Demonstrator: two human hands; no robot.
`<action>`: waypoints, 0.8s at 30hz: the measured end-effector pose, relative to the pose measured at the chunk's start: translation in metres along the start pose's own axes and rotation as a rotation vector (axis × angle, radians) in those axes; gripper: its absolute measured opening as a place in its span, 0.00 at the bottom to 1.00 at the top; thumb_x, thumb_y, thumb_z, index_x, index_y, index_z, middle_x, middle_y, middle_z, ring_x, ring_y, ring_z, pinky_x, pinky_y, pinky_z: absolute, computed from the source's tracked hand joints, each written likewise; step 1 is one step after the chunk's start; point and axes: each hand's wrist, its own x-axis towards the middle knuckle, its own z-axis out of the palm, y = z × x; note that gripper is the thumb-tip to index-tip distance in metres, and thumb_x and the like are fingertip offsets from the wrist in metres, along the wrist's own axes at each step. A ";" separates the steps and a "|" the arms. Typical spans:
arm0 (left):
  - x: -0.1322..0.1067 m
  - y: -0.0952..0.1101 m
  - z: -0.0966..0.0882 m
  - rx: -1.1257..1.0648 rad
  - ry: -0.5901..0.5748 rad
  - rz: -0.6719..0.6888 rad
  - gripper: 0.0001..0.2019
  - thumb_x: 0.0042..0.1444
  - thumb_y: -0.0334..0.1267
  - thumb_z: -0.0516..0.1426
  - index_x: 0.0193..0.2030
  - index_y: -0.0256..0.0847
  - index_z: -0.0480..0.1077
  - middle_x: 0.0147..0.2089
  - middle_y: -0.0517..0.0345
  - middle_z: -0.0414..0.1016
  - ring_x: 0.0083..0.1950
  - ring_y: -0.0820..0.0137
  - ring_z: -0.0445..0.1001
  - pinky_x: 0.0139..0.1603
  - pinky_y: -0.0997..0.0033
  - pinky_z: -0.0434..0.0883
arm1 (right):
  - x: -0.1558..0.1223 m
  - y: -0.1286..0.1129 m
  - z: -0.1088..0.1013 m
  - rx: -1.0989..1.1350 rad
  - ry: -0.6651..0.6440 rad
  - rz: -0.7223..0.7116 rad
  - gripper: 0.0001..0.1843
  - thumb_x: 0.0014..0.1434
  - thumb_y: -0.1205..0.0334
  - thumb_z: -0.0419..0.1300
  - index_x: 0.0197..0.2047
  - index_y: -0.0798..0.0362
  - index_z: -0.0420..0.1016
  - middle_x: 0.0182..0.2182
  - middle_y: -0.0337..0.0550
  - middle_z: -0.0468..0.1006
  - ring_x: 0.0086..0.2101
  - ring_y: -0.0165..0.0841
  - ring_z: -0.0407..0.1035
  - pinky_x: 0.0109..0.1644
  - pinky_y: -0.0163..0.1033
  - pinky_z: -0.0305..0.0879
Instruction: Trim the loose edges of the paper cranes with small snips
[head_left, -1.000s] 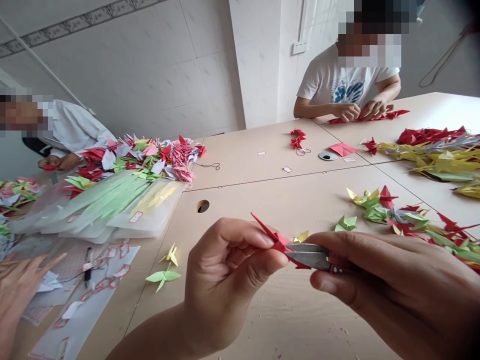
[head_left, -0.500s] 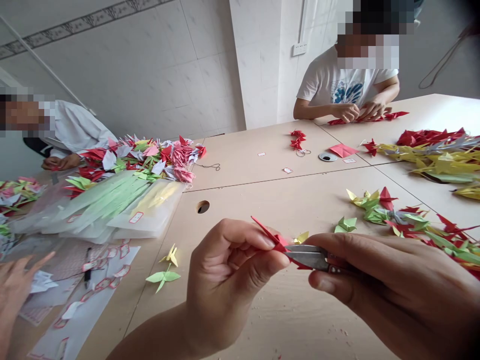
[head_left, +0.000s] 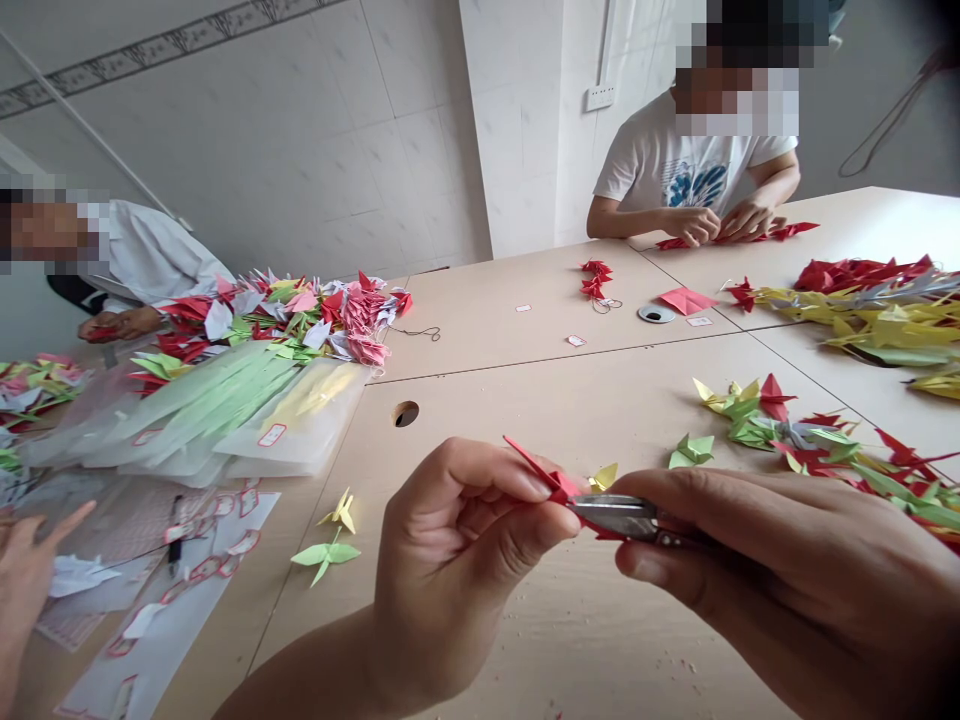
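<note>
A red folded paper crane is pinched between the thumb and index finger of my left hand, one thin point sticking up to the left. My right hand is closed around small metal scissors, whose handles are mostly hidden in the palm. The short blades lie together against the crane, close to my left thumb tip. A yellow folded crane shows just behind the blades. On the table left of my left hand lie a yellow crane and a green crane.
Strings of coloured cranes lie at the right. Clear plastic bags and a crane heap are at the left. Two people sit across the table; another person's hand is at left. A round hole pierces the tabletop.
The scissors' blades have closed together at the crane. My hands have barely moved. At the left edge, the other person's hand has shifted slightly left.
</note>
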 end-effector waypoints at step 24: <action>0.006 0.006 -0.009 -0.100 -0.075 -0.148 0.10 0.71 0.30 0.83 0.52 0.50 0.96 0.44 0.58 0.99 0.41 0.69 0.99 0.50 0.81 0.93 | -0.005 -0.010 -0.009 -0.102 -0.009 0.070 0.17 0.98 0.44 0.55 0.57 0.38 0.80 0.33 0.32 0.88 0.28 0.33 0.84 0.30 0.36 0.70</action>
